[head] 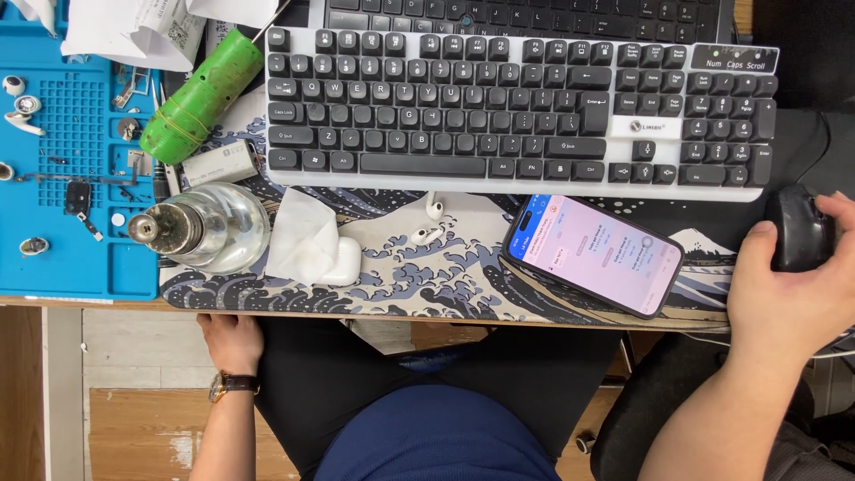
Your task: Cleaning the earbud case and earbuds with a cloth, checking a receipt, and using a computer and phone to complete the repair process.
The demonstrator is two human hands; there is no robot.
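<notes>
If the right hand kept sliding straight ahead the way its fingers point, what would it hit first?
The right hand already rests on the black mouse, fingers pointing up the desk. Pushed onward with the mouse, it would probably first meet the keyboard's number-pad corner, though the height difference is hard to judge.

Black mouse (799, 230), upright at desk's right edge, half covered, beside keyboard's numpad end.

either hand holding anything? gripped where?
Right hand grips the black mouse, fingers wrapped over its top and near side. Left hand holds nothing; it rests at the desk edge.
</notes>
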